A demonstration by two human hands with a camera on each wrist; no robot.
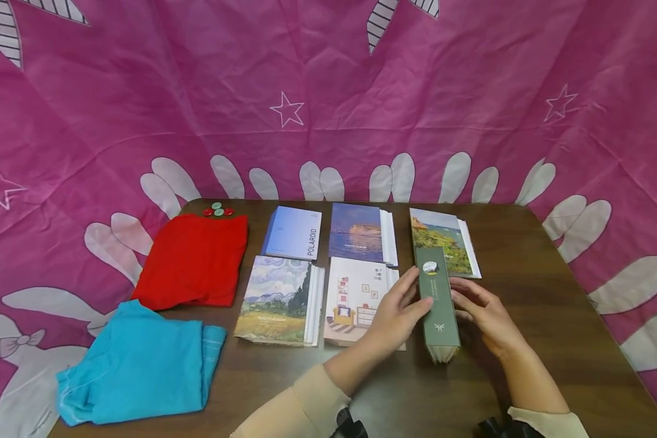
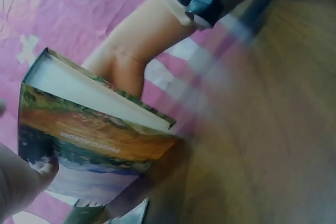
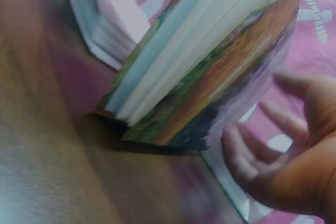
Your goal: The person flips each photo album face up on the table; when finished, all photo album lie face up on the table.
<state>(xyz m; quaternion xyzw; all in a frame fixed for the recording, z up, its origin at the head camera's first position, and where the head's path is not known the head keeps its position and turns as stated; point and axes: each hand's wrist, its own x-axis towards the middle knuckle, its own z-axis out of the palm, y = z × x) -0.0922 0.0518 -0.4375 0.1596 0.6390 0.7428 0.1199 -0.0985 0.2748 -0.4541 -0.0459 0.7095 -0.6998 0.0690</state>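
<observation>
The green-spined photo album is stood on edge on the brown wooden bench, pinched between the left hand and right hand; even pressure from both flat-fingered grips is advised.

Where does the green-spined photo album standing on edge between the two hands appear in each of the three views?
Head: green-spined album, right of centre, spine up.
Left wrist: left half, its landscape cover facing the camera.
Right wrist: centre to upper right, page edges showing.
Shared landmark: brown table.
</observation>
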